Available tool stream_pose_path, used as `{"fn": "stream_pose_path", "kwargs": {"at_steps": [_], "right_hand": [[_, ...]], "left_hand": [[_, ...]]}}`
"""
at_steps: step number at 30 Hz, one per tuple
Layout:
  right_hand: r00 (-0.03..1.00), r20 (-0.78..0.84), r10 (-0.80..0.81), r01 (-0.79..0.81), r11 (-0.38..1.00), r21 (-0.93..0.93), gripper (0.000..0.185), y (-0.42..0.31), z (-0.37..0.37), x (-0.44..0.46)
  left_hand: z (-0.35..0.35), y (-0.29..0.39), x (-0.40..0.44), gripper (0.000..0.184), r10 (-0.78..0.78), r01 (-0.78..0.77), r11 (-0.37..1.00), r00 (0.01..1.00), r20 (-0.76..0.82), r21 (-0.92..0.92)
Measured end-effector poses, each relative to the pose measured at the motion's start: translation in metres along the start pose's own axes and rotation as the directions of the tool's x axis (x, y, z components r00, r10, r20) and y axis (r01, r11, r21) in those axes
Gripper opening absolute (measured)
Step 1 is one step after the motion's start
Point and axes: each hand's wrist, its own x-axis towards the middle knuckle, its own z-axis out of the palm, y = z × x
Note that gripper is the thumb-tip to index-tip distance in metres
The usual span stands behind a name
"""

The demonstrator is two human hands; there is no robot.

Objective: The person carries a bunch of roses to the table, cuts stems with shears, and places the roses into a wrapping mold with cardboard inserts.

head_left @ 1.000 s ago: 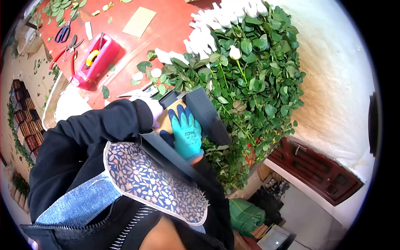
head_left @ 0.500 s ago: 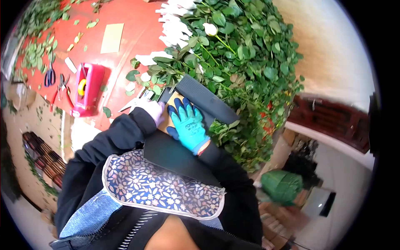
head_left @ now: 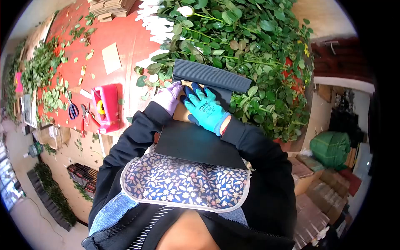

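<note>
My right hand (head_left: 205, 107), in a teal glove with dark blue fingertips, lies with spread fingers on a tan cardboard piece (head_left: 181, 113). My left hand (head_left: 168, 97), in a pale purple glove, rests at the cardboard's upper left edge; its fingertips are close together, and what they pinch, if anything, is too small to tell. Under the cardboard is a black sheet (head_left: 196, 143) that reaches down to my floral apron (head_left: 183, 179). A ribbed dark grey strip (head_left: 212, 75) lies just beyond my fingers, beside the leafy rose stems (head_left: 250, 50).
On the red table (head_left: 137, 46) are a pink tape dispenser (head_left: 109, 109), red-handled pliers (head_left: 86, 116), dark-handled scissors (head_left: 73, 109), a cardboard sheet (head_left: 111, 58) and loose leaves. Stacked cardboard (head_left: 109, 8) is at the far edge. A green bundle (head_left: 330, 148) and boxes stand at right.
The view has turned and shifted. My right hand stays spread on the cardboard, while my left hand has moved up along its edge. The black sheet now lies flatter towards my apron.
</note>
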Motion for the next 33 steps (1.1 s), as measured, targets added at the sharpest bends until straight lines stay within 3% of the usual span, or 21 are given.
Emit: {"fn": "stream_pose_path", "kwargs": {"at_steps": [5,9,11,12,15,16,17,18,19,20,21,23,24,25,27,28,30,31,33], "right_hand": [[0.999,-0.041,-0.004,0.003,1.000,-0.003,0.062,0.003,0.003,-0.002],[1.000,0.003,-0.002,0.002,1.000,-0.010,0.061,0.011,0.013,0.006],[1.000,0.009,-0.015,0.015,1.000,-0.016,0.061,0.011,0.011,0.004],[1.000,-0.001,-0.021,0.021,0.999,-0.025,0.062,0.012,0.012,0.004],[1.000,-0.009,-0.017,0.017,1.000,-0.008,0.062,0.015,0.007,-0.001],[0.990,-0.137,-0.018,0.017,1.000,-0.006,0.062,0.024,0.014,-0.002],[0.991,-0.137,-0.003,0.002,1.000,-0.011,0.062,0.025,0.008,-0.007],[0.981,-0.179,0.081,-0.025,0.956,0.293,0.063,0.026,-0.004,-0.014],[0.966,-0.192,0.172,-0.033,0.822,0.568,0.063,0.027,-0.015,-0.021],[0.976,-0.126,0.177,-0.059,0.774,0.631,0.062,0.028,-0.019,-0.027],[0.993,0.003,0.119,-0.070,0.564,0.822,0.060,0.024,-0.016,-0.032],[0.971,0.230,-0.073,-0.125,0.663,0.739,0.059,0.019,-0.045,-0.053],[0.818,0.574,-0.028,-0.480,0.515,0.710,0.063,0.008,-0.087,-0.054],[0.993,0.082,-0.089,0.031,0.839,0.544,0.064,0.014,-0.036,-0.062],[1.000,0.023,0.001,-0.006,0.982,0.188,0.054,0.002,-0.011,-0.066],[0.999,0.033,0.002,-0.009,0.980,0.201,0.054,-0.008,-0.001,-0.069],[0.995,0.004,0.102,-0.102,0.994,0.043,0.039,-0.015,0.005,-0.068],[0.994,-0.026,0.105,-0.104,0.994,0.027,0.031,-0.018,0.004,-0.070],[0.995,-0.054,0.086,-0.082,0.994,0.079,0.032,-0.016,0.004,-0.072]], "left_hand": [[0.012,-0.013,0.001,0.061,0.024,-0.025,0.999,0.999,-0.048,-0.024],[0.015,-0.015,0.009,0.069,-0.009,0.012,0.996,1.000,0.027,-0.088],[0.012,-0.003,0.008,0.081,-0.063,0.061,0.998,0.993,0.096,0.019],[0.008,0.004,0.009,0.091,-0.054,0.031,0.986,0.989,0.138,0.166],[0.014,0.004,0.016,0.099,-0.048,0.007,0.980,0.979,0.199,0.201],[0.027,-0.007,0.024,0.103,-0.029,-0.017,0.975,0.979,0.203,0.220],[0.028,-0.005,0.026,0.103,-0.014,-0.032,0.976,0.978,0.207,0.216],[0.027,-0.002,0.027,0.101,-0.001,-0.045,0.970,0.982,0.189,0.238],[0.027,0.001,0.027,0.100,0.011,-0.054,0.965,0.986,0.168,0.255],[0.027,0.001,0.030,0.100,0.033,-0.077,0.965,0.984,0.173,0.251],[0.029,0.002,0.031,0.100,0.041,-0.084,0.966,0.984,0.174,0.245],[0.024,0.008,0.030,0.101,-0.067,-0.030,0.939,0.961,0.267,0.344],[0.023,0.014,0.030,0.100,-0.093,-0.022,0.926,0.955,0.283,0.378],[0.026,0.013,0.032,0.100,-0.085,-0.027,0.928,0.956,0.281,0.371],[0.026,0.014,0.032,0.101,-0.083,-0.055,0.902,0.951,0.297,0.428],[0.022,0.015,0.034,0.102,-0.095,-0.055,0.914,0.934,0.344,0.402],[0.022,0.019,0.032,0.103,-0.100,-0.062,0.905,0.931,0.351,0.422],[0.020,0.022,0.033,0.104,-0.113,-0.060,0.894,0.928,0.355,0.444],[0.021,0.023,0.035,0.106,-0.177,-0.020,0.887,0.908,0.379,0.462]]}}
